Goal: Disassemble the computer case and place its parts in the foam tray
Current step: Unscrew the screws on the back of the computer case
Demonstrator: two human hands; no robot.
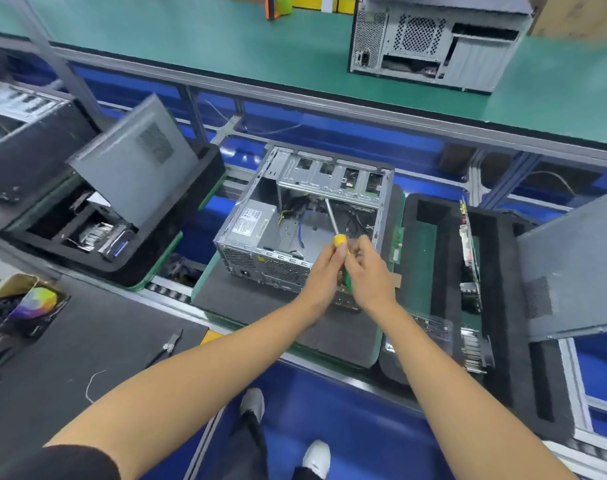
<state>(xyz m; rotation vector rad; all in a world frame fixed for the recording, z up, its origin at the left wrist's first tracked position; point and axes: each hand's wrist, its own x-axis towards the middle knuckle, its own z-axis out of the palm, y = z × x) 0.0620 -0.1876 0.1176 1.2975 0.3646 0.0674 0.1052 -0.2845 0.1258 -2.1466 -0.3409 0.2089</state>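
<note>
An open grey computer case (271,216) lies on a dark pad on the conveyor, its side panel off and cables and a power supply (252,221) showing inside. A screwdriver (340,242) with a yellow and green handle points its shaft into the case. My left hand (324,268) grips the handle from the left. My right hand (369,271) holds the handle from the right, fingers curled round it. To the right stands the black foam tray (503,306) with a circuit board (468,244) upright in a slot and a grey side panel (572,271) leaning on its far edge.
Another foam tray (177,237) at the left holds parts and a leaning grey panel (135,161). A second case (433,43) stands on the green bench behind. Pliers (168,346) and a small box (32,303) lie on the dark mat at the lower left.
</note>
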